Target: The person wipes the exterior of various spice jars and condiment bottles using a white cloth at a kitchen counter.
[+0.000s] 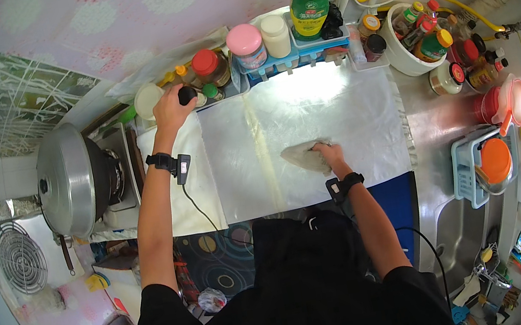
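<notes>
My left hand (171,111) has its fingers around a small jar with a black cap (186,95), at the back left of the counter. Close beside that jar stand a green-capped jar (211,91) and a larger red-lidded jar (209,67), in a shallow tray (236,93). A pale round lid or bowl (149,101) lies just left of the hand. With my right hand (330,155) I grip a greyish cloth (305,157), which lies bunched and partly spread on the pale plastic cover (240,166) of the counter.
To the left, a large lidded wok (70,181) sits on a gas stove. A pink-lidded jar (247,46) and a green bottle (310,12) stand on blue drawers along the wall. At right are a white bucket of bottles (399,49), a dish basket (463,170) and a sink (461,232).
</notes>
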The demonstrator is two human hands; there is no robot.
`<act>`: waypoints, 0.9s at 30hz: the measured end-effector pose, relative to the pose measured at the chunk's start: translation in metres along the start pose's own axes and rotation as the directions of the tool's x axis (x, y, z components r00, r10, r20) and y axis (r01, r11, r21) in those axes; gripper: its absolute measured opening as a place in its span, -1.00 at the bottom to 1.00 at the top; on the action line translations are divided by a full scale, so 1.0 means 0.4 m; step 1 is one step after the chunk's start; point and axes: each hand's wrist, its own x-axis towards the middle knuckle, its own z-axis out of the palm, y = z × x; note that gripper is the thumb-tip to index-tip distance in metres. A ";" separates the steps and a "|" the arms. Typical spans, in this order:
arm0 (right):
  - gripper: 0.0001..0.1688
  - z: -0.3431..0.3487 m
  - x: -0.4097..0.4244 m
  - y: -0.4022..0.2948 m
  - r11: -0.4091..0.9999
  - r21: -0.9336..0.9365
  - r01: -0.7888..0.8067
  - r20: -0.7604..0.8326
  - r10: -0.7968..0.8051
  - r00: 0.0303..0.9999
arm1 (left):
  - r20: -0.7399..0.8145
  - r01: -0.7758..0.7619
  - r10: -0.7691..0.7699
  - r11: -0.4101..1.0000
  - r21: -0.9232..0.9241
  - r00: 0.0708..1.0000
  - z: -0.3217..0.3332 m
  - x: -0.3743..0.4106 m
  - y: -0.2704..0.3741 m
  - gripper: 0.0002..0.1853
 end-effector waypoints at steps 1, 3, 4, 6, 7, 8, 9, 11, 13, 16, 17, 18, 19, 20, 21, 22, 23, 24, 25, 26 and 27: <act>-0.44 0.001 0.003 0.001 1.000 -0.011 -0.013 -0.001 0.013 1.000 | 0.027 0.004 -0.004 1.000 0.006 1.000 0.008 0.006 -0.003 -0.43; -0.47 -0.004 0.012 0.001 0.999 -0.030 -0.032 0.000 0.032 0.999 | 0.080 -0.011 0.008 1.000 0.027 0.997 0.023 0.023 -0.003 -0.43; -0.48 -0.003 0.016 0.002 0.998 -0.041 -0.041 0.002 0.041 0.999 | 0.108 -0.030 0.026 0.999 0.041 0.994 0.031 0.032 0.002 -0.44; -0.48 -0.001 0.008 -0.007 0.998 -0.030 -0.050 -0.007 0.050 0.999 | 0.135 -0.069 0.060 0.995 0.068 0.989 0.050 0.042 -0.010 -0.44; -0.48 -0.001 -0.001 -0.018 0.998 -0.029 -0.052 -0.006 0.052 0.999 | 0.135 -0.085 0.074 0.993 0.082 0.988 0.074 0.042 -0.029 -0.44; -0.48 0.001 -0.011 -0.029 0.998 -0.035 -0.048 0.001 0.048 0.999 | 0.135 -0.101 0.087 0.990 0.095 0.987 0.098 0.040 -0.048 -0.44; -0.48 -0.002 -0.014 -0.031 0.998 -0.037 -0.046 0.000 0.046 0.999 | 0.115 -0.103 0.092 0.990 0.098 0.989 0.115 0.047 -0.051 -0.44; -0.48 0.000 -0.018 -0.037 0.999 -0.028 -0.034 0.007 0.034 0.999 | 0.076 -0.106 0.098 0.989 0.107 0.992 0.144 0.057 -0.061 -0.44; -0.48 -0.001 -0.014 -0.021 1.000 0.003 -0.023 0.009 0.023 1.000 | 0.096 -0.116 0.103 0.983 0.144 0.990 0.141 0.075 -0.037 -0.44; -0.43 -0.004 -0.004 -0.012 0.998 -0.028 -0.048 -0.010 0.048 0.999 | 0.084 -0.083 0.070 0.984 0.158 0.994 0.138 0.083 -0.004 -0.43; -0.43 -0.001 -0.001 -0.011 0.999 -0.024 -0.044 -0.017 0.043 0.999 | 0.073 -0.064 0.053 0.986 0.155 0.996 0.136 0.081 0.007 -0.43; -0.42 0.003 0.004 -0.004 0.999 -0.020 -0.038 -0.025 0.038 0.999 | 0.068 -0.061 0.051 0.987 0.148 0.996 0.138 0.081 0.015 -0.42; -0.42 0.004 0.009 0.003 0.999 -0.015 -0.034 -0.033 0.033 0.999 | 0.064 -0.058 0.049 0.988 0.140 0.997 0.139 0.081 0.023 -0.41; -0.45 0.003 0.013 0.011 0.999 -0.021 -0.037 -0.033 0.036 0.999 | 0.060 -0.055 0.047 0.990 0.132 0.997 0.139 0.081 0.030 -0.41; -0.49 0.003 0.013 0.009 0.999 -0.026 -0.039 -0.031 0.038 0.999 | 0.060 -0.059 0.051 0.990 0.132 0.997 0.139 0.080 0.033 -0.43; -0.53 0.003 0.012 0.008 0.999 -0.032 -0.040 -0.029 0.039 0.999 | 0.061 -0.064 0.056 0.989 0.131 0.997 0.138 0.079 0.036 -0.45; -0.52 0.004 0.011 0.008 0.997 -0.047 -0.053 -0.034 0.051 0.998 | 0.061 -0.068 0.060 0.989 0.129 0.996 0.138 0.076 0.041 -0.47; -0.51 0.004 0.007 -0.001 0.996 -0.064 -0.064 -0.038 0.061 0.997 | 0.062 -0.076 0.068 0.989 0.128 0.996 0.142 0.070 0.044 -0.49; -0.50 0.003 0.002 -0.010 0.994 -0.080 -0.075 -0.042 0.071 0.997 | 0.063 -0.084 0.076 0.989 0.126 0.995 0.145 0.062 0.048 -0.52; -0.47 0.002 -0.004 -0.018 0.994 -0.077 -0.082 -0.043 0.079 0.996 | 0.064 -0.091 0.084 0.988 0.124 0.994 0.148 0.057 0.053 -0.55; -0.43 0.001 -0.007 -0.024 0.993 -0.076 -0.088 -0.041 0.085 0.996 | 0.033 -0.105 0.102 0.986 0.127 0.994 0.159 0.053 0.052 -0.57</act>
